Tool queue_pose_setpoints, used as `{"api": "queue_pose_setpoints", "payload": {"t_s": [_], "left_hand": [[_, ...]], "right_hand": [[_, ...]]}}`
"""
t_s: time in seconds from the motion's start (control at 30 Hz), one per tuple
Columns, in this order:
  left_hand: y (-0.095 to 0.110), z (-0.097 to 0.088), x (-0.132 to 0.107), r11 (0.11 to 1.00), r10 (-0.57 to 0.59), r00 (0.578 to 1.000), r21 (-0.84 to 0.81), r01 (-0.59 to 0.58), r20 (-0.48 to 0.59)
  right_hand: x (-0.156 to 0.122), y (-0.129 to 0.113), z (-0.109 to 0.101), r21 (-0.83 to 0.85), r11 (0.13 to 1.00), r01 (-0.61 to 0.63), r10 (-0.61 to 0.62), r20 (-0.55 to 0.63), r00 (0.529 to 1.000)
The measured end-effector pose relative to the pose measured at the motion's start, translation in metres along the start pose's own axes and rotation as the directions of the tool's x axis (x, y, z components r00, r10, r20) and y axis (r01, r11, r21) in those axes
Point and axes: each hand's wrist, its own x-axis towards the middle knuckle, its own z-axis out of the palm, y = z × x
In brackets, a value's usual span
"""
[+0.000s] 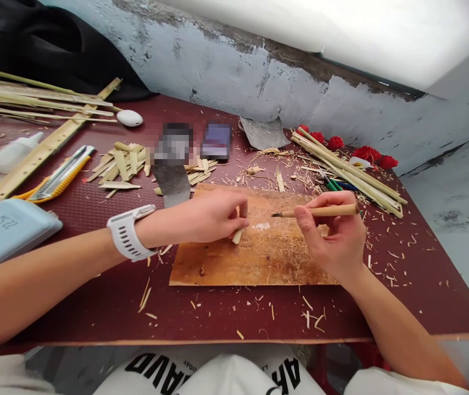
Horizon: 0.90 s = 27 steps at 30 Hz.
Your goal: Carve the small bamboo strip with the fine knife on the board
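Observation:
My left hand (218,215), with a white watch (130,233) on its wrist, pinches a small pale strip (238,236) over the wooden board (218,269). Most of that strip is hidden by the fingers. In my right hand (335,236) is a wooden-handled carving tool (333,210), its dark metal tip pointing left toward my left hand. The tip hovers over the board, apart from the strip. A whitish patch (260,226) marks the board between the two hands.
Pale cut pieces (125,164) lie heaped behind my left arm. A yellow utility knife (59,175), white bottle (14,153), light-blue power bank (10,233) and long strips (32,99) are at left. A stick bundle (350,170) and red flowers (366,153) sit at right, among shavings.

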Motion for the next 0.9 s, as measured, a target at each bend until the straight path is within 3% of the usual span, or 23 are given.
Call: {"api": "queue_pose_setpoints", "payload": {"t_s": [0.1,0.2,0.33,0.47,0.6,0.7,0.9], "left_hand": [[-0.003,-0.004,-0.001,0.988,0.033,0.997,0.152,-0.023,-0.066],[-0.006,-0.014,-0.002,0.988,0.031,0.999,0.151,-0.026,-0.028],[-0.003,-0.024,-0.004,0.987,0.004,1.0,0.161,-0.006,0.013],[-0.001,-0.024,-0.005,0.964,0.026,0.999,0.264,-0.033,0.03],[-0.007,-0.016,-0.001,0.915,0.169,0.985,0.368,-0.167,0.026],[-0.014,-0.007,0.003,0.858,0.24,0.971,0.471,-0.205,-0.015],[-0.016,0.01,0.004,0.842,0.431,0.902,0.364,-0.397,-0.012]], "right_hand": [[0.001,0.0,0.0,0.06,0.997,-0.052,0.047,0.069,0.996],[0.006,0.002,-0.001,0.141,0.974,-0.177,0.152,0.172,0.973],[0.011,0.006,-0.001,0.244,0.932,-0.269,0.227,0.188,0.956],[0.012,0.006,0.001,0.242,0.935,-0.26,0.231,0.141,0.963],[0.011,0.002,-0.001,0.269,0.935,-0.232,0.201,0.136,0.97],[0.011,-0.002,-0.004,0.252,0.948,-0.195,0.155,0.172,0.973],[0.007,-0.001,-0.008,0.09,0.987,-0.135,0.103,0.294,0.95]]}}
